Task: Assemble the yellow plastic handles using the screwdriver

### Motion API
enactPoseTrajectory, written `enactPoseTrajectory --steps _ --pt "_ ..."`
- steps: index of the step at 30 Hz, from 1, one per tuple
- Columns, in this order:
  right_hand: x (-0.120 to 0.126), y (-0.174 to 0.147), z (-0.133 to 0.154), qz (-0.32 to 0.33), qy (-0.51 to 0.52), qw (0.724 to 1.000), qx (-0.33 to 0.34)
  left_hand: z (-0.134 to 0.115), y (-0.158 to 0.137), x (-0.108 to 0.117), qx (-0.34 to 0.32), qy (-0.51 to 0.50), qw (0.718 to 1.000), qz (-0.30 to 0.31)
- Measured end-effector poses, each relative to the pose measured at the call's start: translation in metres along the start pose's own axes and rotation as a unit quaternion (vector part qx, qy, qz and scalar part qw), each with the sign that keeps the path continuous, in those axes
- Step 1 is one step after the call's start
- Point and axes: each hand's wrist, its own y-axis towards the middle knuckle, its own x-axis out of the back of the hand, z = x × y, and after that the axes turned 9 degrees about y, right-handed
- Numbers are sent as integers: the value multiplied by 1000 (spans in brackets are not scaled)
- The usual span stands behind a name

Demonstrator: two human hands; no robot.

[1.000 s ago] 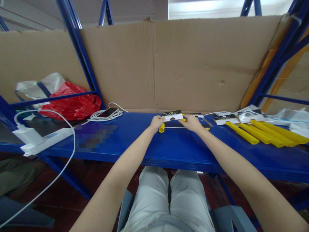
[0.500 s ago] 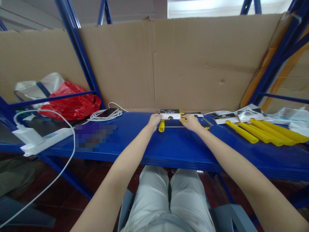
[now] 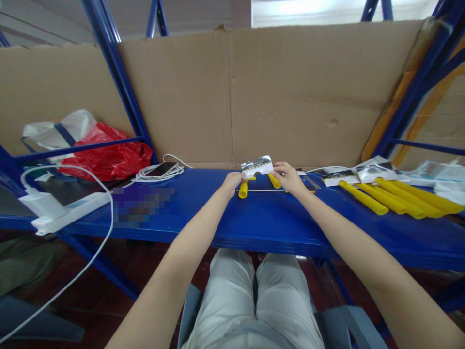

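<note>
You are sitting at a long blue bench (image 3: pixel 269 218). On its right side, several yellow tubes (image 3: pixel 409 197) are lying side by side, pointing toward you, and printed cards (image 3: pixel 337 179) are resting at their far ends. Clear plastic (image 3: pixel 441 175) is lying beyond them. On your left, a phone (image 3: pixel 163 168) is lying among the loops of a white cable (image 3: pixel 159 179). Closer to you, a pixelated patch is covering something beside a white power strip (image 3: pixel 87 208).

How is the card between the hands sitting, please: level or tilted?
Tilted: in the picture, the card slopes upward from the left hand toward the right hand.
</note>
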Motion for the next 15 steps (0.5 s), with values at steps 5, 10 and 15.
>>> enactPoseTrajectory --steps 5,10,15 --pt "1 -1 1 11 26 1000 4 -3 -5 3 22 23 999 8" --pt "1 0 -3 -13 15 1000 -2 -2 -5 4 45 38 998 20" --pt "4 2 -2 -50 0 999 -20 2 -4 2 62 69 995 27"
